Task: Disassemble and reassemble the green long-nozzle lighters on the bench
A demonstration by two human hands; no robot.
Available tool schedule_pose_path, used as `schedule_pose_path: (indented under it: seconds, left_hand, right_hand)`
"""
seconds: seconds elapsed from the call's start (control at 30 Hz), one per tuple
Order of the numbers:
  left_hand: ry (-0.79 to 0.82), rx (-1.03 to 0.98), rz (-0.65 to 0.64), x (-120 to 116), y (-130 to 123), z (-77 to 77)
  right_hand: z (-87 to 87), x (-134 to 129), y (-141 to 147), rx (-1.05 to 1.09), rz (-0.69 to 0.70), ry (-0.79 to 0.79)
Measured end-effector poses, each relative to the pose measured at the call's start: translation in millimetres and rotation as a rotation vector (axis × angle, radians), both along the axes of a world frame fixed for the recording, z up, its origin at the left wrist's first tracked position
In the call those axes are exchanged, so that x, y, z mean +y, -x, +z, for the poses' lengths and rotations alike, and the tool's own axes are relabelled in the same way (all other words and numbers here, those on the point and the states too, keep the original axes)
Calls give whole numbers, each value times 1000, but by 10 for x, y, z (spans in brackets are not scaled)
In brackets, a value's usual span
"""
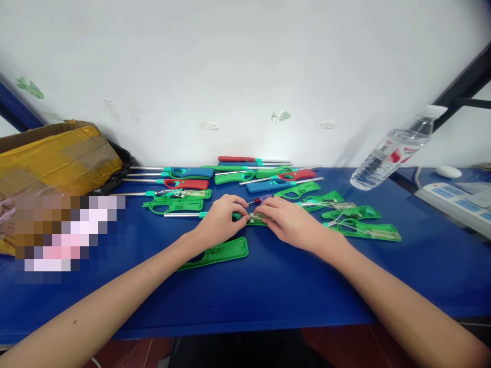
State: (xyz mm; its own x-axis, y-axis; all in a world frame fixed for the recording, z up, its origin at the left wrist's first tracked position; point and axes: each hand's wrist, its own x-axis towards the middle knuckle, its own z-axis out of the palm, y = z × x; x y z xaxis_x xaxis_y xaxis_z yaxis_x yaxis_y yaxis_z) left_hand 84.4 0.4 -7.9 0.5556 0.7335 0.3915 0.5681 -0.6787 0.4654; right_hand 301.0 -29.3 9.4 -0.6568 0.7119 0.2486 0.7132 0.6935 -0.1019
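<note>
An opened green stick lighter [258, 221] lies on the blue table, its metal tube pointing left and its inner parts showing. My left hand [220, 221] is closed, thumb and index finger pinching at the lighter's middle; the exact part is hidden. My right hand [289, 222] has its fingers closed on the handle end of the same lighter. Just in front of my left hand lies a loose green shell half [229, 250]. Behind my hands is a screwdriver [264, 198] with a red and purple handle, its shaft pointing left.
Opened green lighters [368, 230] lie to the right, another [180, 194] to the left. Closed blue, red and green lighters [284, 184] lie along the wall. A taped carton [72, 148] stands left. At right are a tilted-looking water bottle [395, 153] and a white power strip [456, 202].
</note>
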Motion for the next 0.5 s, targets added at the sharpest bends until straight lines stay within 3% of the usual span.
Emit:
schedule_pose_path:
  seconds: [0.27, 0.5]
  left_hand:
    - [43, 113, 133, -7, -134, 171]
    - [14, -1, -65, 59, -3, 149]
  right_hand:
    - [-6, -7, 8, 22, -23, -8]
    - [-1, -6, 7, 29, -39, 15]
